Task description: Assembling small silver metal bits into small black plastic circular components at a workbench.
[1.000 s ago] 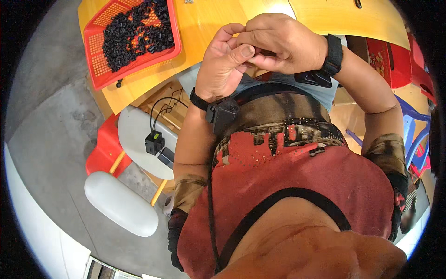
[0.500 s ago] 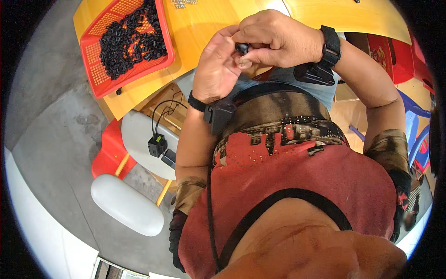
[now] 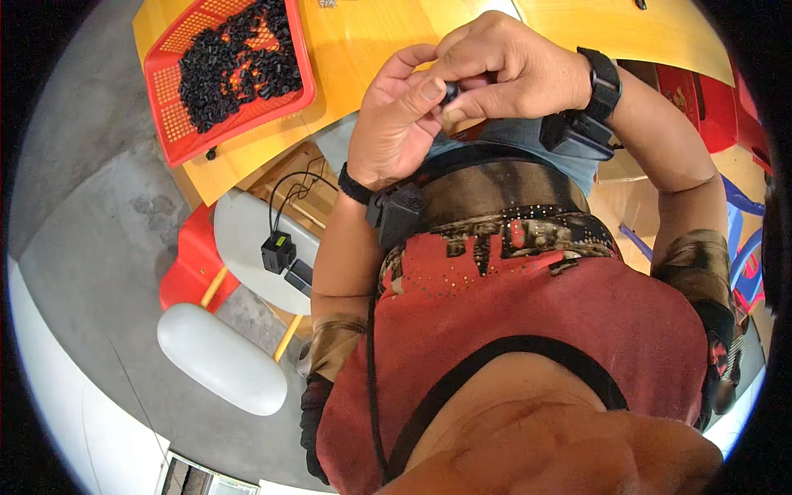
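Close together at the table's near edge, my two hands meet around a small round black part (image 3: 450, 93). My left hand (image 3: 402, 115) has its thumb and fingertips pressed to the part. From the other side, my right hand (image 3: 507, 70) pinches it between thumb and bent fingers. Most of the part is covered by the fingers, so its full shape does not show. To the left, a red plastic basket (image 3: 307, 70) on the table holds a heap of small black parts (image 3: 239, 70).
The yellow wooden table (image 3: 355, 33) spans the far side. One loose black piece (image 3: 211, 153) lies by its left edge, and small shiny bits (image 3: 327, 3) lie at the top. A grey-white chair (image 3: 223, 359) with a black device (image 3: 279, 252) and cables stands at left.
Both hands have shifted slightly to the right with the black part. My left thumb now presses onto it, and less of it shows.
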Tool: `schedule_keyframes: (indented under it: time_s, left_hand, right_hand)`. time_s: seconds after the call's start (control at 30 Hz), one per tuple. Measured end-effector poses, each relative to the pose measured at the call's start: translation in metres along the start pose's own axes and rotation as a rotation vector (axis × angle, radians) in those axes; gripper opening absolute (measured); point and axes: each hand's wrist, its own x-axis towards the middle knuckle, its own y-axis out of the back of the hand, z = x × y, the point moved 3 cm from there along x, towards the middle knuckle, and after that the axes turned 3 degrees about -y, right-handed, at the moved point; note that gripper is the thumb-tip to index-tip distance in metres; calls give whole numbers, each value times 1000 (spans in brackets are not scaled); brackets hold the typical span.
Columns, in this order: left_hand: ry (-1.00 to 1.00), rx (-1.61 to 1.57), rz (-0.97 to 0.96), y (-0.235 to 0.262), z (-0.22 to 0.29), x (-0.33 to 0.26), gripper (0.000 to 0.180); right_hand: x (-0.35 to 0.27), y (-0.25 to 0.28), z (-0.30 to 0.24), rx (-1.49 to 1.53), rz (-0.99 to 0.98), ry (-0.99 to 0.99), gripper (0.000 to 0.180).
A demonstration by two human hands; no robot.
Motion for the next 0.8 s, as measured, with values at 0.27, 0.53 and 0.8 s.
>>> schedule_keyframes:
  time_s: [0.27, 0.53, 0.8]
  left_hand:
    - [-86, 9, 11, -5, 10, 8, 20]
    - [-131, -48, 69, 16, 8, 10, 29]
    - [-74, 75, 74, 24, 14, 6, 26]
  right_hand:
    - [12, 1, -7, -96, 302, -113, 32]
    - [18, -9, 37, -515, 656, 632, 23]
    - [12, -14, 35, -564, 349, 10, 43]
